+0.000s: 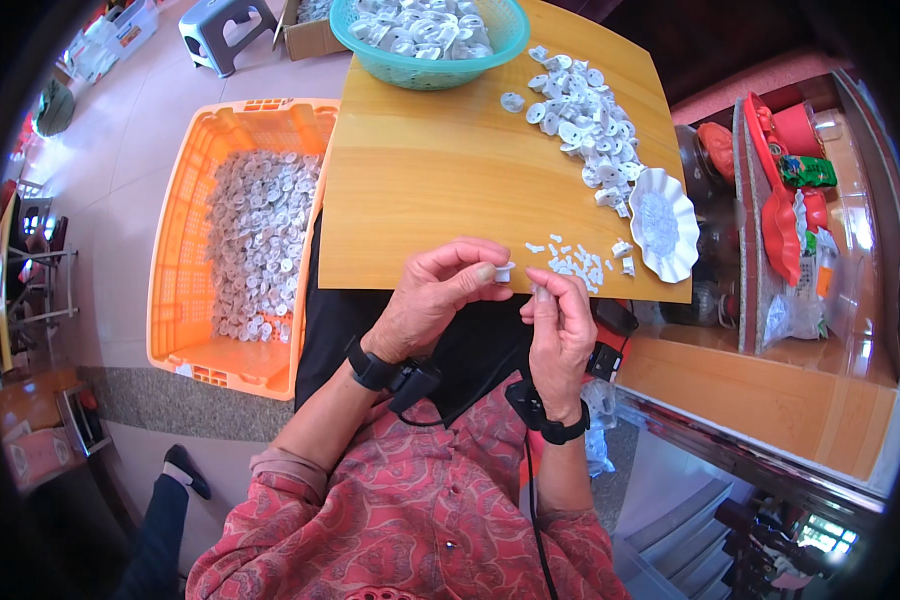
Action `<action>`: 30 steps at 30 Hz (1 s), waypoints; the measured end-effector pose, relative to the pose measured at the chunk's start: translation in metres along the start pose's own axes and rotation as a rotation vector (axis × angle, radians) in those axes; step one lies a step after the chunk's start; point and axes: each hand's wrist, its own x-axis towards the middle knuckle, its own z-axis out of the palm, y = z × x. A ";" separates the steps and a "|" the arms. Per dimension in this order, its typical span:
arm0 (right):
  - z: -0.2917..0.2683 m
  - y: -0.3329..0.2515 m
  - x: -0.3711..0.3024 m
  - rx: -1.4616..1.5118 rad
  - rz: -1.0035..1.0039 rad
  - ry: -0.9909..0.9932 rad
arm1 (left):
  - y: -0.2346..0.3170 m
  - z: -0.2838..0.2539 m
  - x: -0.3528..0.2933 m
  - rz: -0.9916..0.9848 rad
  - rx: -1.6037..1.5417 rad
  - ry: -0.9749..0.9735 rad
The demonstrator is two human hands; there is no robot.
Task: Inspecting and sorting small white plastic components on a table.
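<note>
Just over the table's near edge, my left hand (435,290) pinches a small white plastic part (504,272) between thumb and fingertips. My right hand (560,330) is close beside it, thumb and index finger pressed together. Whatever sits in that pinch is too small to make out. Tiny white plastic pieces (575,267) lie scattered on the tabletop beyond my right hand. A pile of round-headed white plastic parts (595,140) stretches along the table's right side. By its near end stands a white scalloped dish (682,245) holding small clear or whitish bits.
On the yellow wooden table (420,180), a teal basket (440,72) full of white parts stands at the far edge. An orange crate (185,220) with many more parts is at the left. Shelves with red items (780,235) line the right. A grey stool (205,35) stands far left.
</note>
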 end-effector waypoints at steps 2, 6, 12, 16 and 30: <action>-0.001 -0.006 0.001 -0.034 -0.034 -0.027 | -0.001 -0.001 -0.001 0.022 0.120 -0.031; 0.004 -0.010 -0.002 0.112 0.062 0.062 | -0.001 0.006 -0.003 0.047 0.116 0.023; 0.000 -0.006 -0.003 0.048 0.040 0.036 | -0.007 -0.004 -0.005 0.117 0.232 -0.098; -0.001 -0.004 -0.003 0.010 -0.032 0.028 | -0.008 -0.005 -0.008 -0.024 0.135 -0.069; -0.006 -0.012 0.000 -0.200 -0.180 -0.032 | -0.003 -0.007 -0.010 0.033 0.359 -0.151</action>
